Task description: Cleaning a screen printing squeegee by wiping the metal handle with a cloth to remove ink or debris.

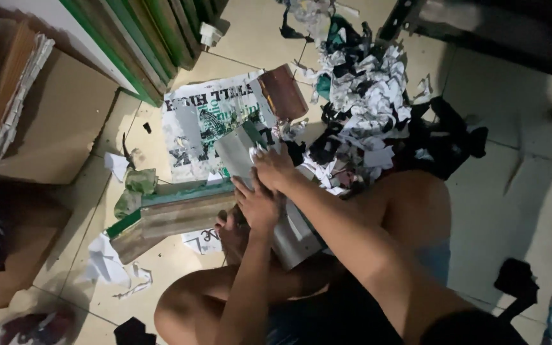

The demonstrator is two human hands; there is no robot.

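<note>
- Holding the grey book (250, 153) at centre frame, you have your right hand (275, 167) closed over its upper edge, fingers pinching a white scrap of paper there, while your left hand (258, 206) presses flat and closed against the lower part.
- The book could slip off your lap: it rests tilted across your legs with nothing under it but your knee (180, 306), and a hard pull from the right hand would likely twist it loose.
- The pinched paper may tear short and leave a strip stuck on the cover, since your fingers hold only a small corner of it.
- The stack of green-edged books (174, 214) at left centre lies just beside your left hand; a swing of the elbow could push it over onto the tiled floor (512, 191).
- The heap of torn paper scraps (365, 96) in the upper middle of the frame sits close to your right hand, so loose pieces could slide under the book and hide what you grip.
- The light is dim, so fine edges are hard to judge.
- The book looks grey and stiff-covered, with a green strip along one edge, its surface dull and partly stripped; the lower end shows a pale board near your thigh.
</note>
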